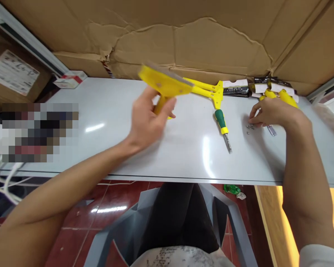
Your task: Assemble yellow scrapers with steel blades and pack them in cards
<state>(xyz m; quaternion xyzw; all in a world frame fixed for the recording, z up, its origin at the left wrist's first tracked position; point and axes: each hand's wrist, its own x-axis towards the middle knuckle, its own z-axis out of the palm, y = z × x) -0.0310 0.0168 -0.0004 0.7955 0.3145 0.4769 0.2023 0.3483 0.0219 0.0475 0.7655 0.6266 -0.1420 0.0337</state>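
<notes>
A yellow scraper (167,84) is held up by the left hand (147,120) above the tabletop (180,155), left of the middle. The left grip is closed around its handle, so the wide head is left uncovered and the metal edge is turned to the far side, away from the fingers; the head is slightly blurred.

The right hand (275,111) is lowered at the right, its fingertips bent down beside a few small screws (248,132). Such a bend seems suited to tiny parts lying flat. The right grip is drawn nearly together, but whether a screw is pinched in it cannot be told. A small clear-and-grey piece (272,131) is partly covered by that hand.

Between the hands, a green-and-yellow screwdriver (222,124) is laid with its handle to the far side and its tip to the near side, presumably so that it can be reached by either hand. Beyond it, more yellow scrapers (217,100) are laid with their heads to the right, and black-and-white packs (235,89) are lined along the far edge by the cardboard (195,48), by which working room is probably spared nearer the person.
</notes>
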